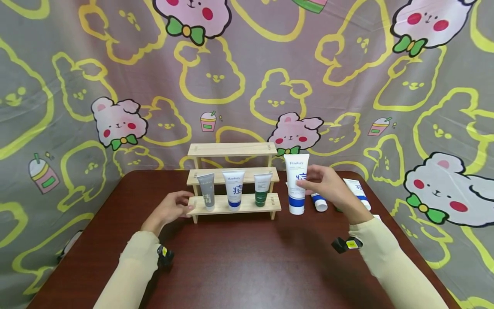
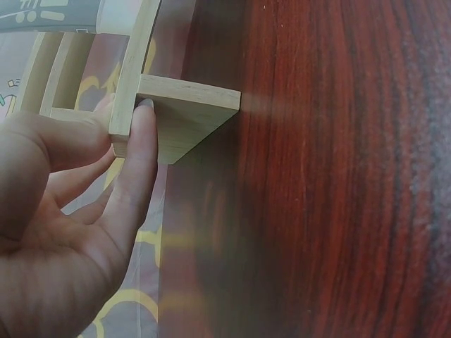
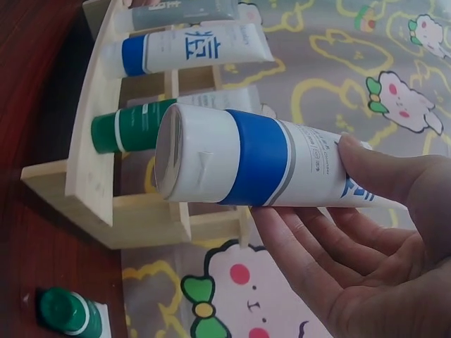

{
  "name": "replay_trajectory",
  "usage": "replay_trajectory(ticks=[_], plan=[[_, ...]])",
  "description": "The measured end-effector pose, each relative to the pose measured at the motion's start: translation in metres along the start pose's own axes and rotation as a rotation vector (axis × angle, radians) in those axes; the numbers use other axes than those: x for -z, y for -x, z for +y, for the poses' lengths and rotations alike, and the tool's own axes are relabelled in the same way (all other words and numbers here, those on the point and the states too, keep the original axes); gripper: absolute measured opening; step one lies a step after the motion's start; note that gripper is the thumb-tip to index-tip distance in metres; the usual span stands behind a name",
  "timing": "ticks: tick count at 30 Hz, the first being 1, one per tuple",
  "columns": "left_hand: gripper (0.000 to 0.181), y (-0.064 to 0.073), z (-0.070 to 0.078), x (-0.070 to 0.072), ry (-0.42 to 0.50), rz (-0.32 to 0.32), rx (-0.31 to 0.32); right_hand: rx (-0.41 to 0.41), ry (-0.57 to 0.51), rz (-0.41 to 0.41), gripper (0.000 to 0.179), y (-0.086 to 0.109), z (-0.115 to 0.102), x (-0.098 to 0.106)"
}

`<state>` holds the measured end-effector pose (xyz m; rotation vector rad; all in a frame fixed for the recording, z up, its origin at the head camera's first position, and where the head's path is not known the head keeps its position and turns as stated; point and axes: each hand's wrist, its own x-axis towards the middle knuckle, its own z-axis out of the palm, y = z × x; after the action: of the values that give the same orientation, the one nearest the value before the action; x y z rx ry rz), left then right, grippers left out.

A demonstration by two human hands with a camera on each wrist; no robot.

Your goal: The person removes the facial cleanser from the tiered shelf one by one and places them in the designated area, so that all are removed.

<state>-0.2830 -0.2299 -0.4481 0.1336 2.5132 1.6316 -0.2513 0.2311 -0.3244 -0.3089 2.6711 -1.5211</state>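
You are working in a curtained-off space, the wider room hidden: cartoon-print fabric [image 1: 251, 56] hangs behind the reddish-brown table [image 1: 239, 262] and along both its sides.

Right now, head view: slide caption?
Right hand holds a white tube beside the rack; left hand grips the bottom tier, where three tubes stand.

Lying blue-banded tube [image 1: 320, 203] partly hidden behind the right grip [image 1: 329, 187]

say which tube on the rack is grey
The leftmost squeeze tube on the bottom tier; the middle tube is white and blue, the rightmost tube white and green.
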Motion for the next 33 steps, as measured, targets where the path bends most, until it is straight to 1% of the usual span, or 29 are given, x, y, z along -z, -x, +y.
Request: replay_trajectory(ticks=[5, 9, 10, 15, 22, 28, 33], plan=[[0.045, 0.000, 0.000, 0.000, 0.007, -0.003, -0.004, -0.019, 0.019, 0.012, 0.055, 0.006, 0.010, 0.006], [0.045, 0.001, 0.001, -0.001, 0.003, 0.002, 0.005, 0.002, 0.009, 0.008, 0.053, 0.013, 0.018, 0.010], [0.045, 0.001, 0.001, 0.000, -0.002, -0.002, -0.001, 0.010, 0.007, 0.009, 0.054, 0.014, 0.021, 0.012], [0.045, 0.000, 0.000, -0.001, 0.005, 0.000, 0.002, 0.022, 0.022, 0.013, 0.055, 0.019, 0.030, 0.018], [0.045, -0.001, 0.000, 0.000, 0.005, -0.001, 0.003, -0.003, 0.030, 0.004, 0.055, 0.022, 0.044, 0.027], [0.045, 0.000, 0.000, -0.001, 0.010, -0.005, -0.003, -0.002, 0.060, -0.001, 0.059, 0.026, 0.055, 0.036], [0.045, 0.000, 0.001, 0.000, 0.020, -0.013, -0.008, -0.051, 0.097, 0.012, 0.064, 0.033, 0.064, 0.043]])
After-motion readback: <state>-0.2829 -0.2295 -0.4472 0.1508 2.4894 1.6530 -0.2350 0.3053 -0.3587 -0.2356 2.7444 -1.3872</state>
